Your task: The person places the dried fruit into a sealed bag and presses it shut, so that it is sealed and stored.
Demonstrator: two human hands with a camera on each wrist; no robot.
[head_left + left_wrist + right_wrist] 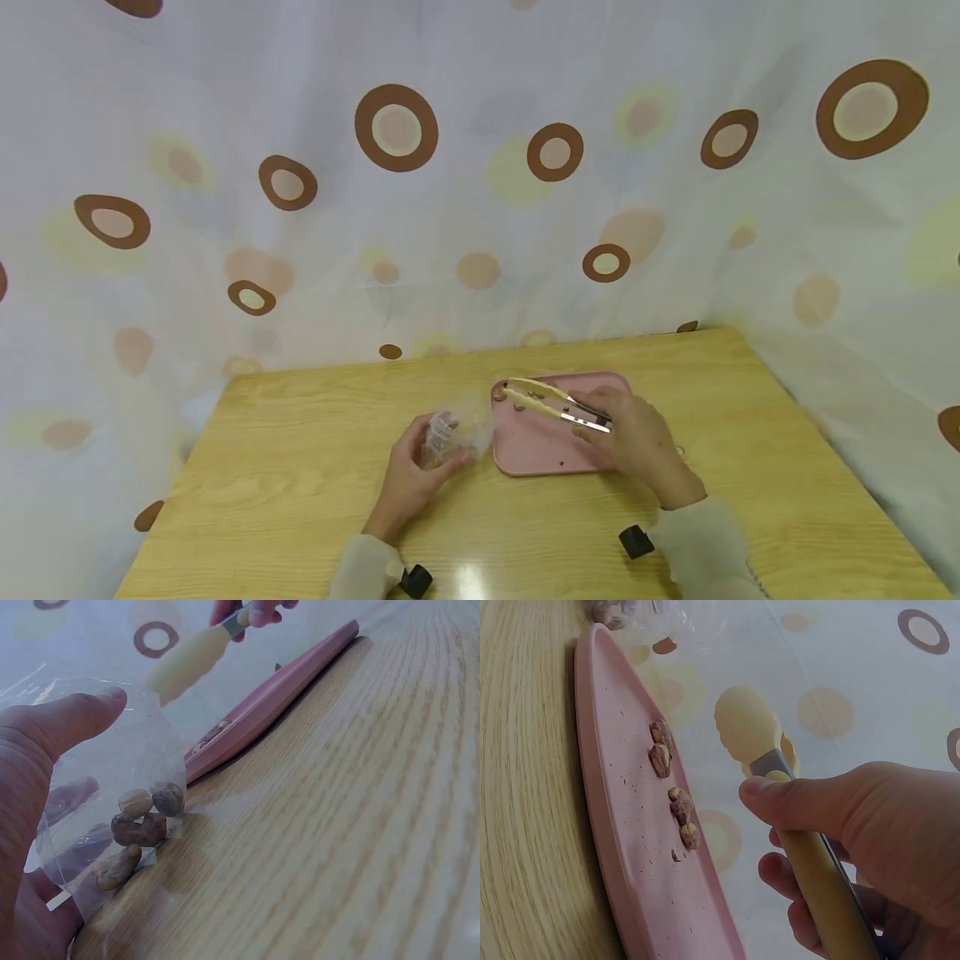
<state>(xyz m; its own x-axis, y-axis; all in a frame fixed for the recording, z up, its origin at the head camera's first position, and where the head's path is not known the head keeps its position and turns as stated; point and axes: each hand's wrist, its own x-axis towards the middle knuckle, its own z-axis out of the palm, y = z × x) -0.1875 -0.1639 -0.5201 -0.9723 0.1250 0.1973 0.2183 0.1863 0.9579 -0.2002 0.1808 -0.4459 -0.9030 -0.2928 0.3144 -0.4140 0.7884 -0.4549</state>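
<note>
Ring-patterned cloth (396, 127) hangs behind a wood-grained table (300, 467). From the right hand (633, 435), fingers wrapped around the cream-tipped tongs (810, 874), the tips reach over the far left corner of the pink tray (532, 446); whether they pinch anything I cannot tell. Loose nuts (660, 760) lie on the tray, probably light, hard and apt to roll, so best taken across their middles. Just left of the tray, the left hand (415, 479) holds a clear plastic bag (112, 761) between thumb and fingers, with more nuts (139, 829) at its bottom. Thin and floppy, it likely handles best near the rim; the tongs should feel light and springy, steadiest at mid-handle.
</note>
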